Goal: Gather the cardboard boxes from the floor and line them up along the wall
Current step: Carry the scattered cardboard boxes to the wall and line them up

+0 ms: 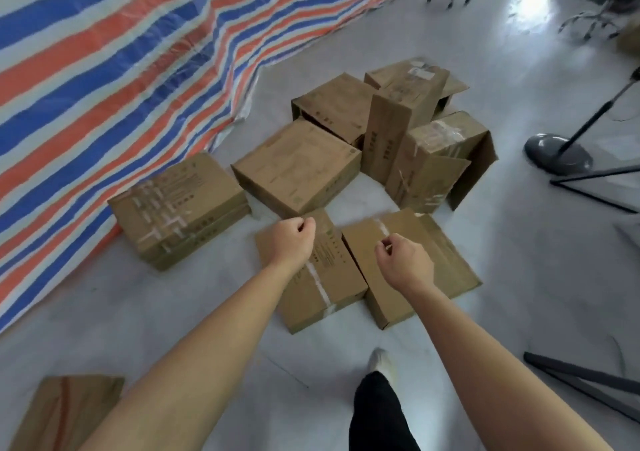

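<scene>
On a grey floor beside a striped tarpaulin [104, 69], a person stands over a loose cluster of cardboard boxes, none yet lined up. No bare wall shows from this spot. The left hand [292, 239] and right hand [403, 260] are both curled into loose fists and hold nothing, poised above two flat boxes, the near left box [304, 308] and the near right box [450, 263], which lie side by side and seem to touch.

Lifting one may drag its neighbour askew. Farther off, a tall upright box [384, 139] stands pressed among the others and looks likely to topple if a box beside it is pulled away. To its right, an open-flapped box [436, 159] could snag or spill when lifted.

Another box [180, 208] rests against the tarpaulin's edge, where loose sheeting might slip underfoot. One more box [65, 412] sits apart at the near left.

At the right, a lamp stand base [557, 152] and dark tripod legs [581, 381] cross the floor. Anyone carrying a box that blocks the view down could trip there.
</scene>
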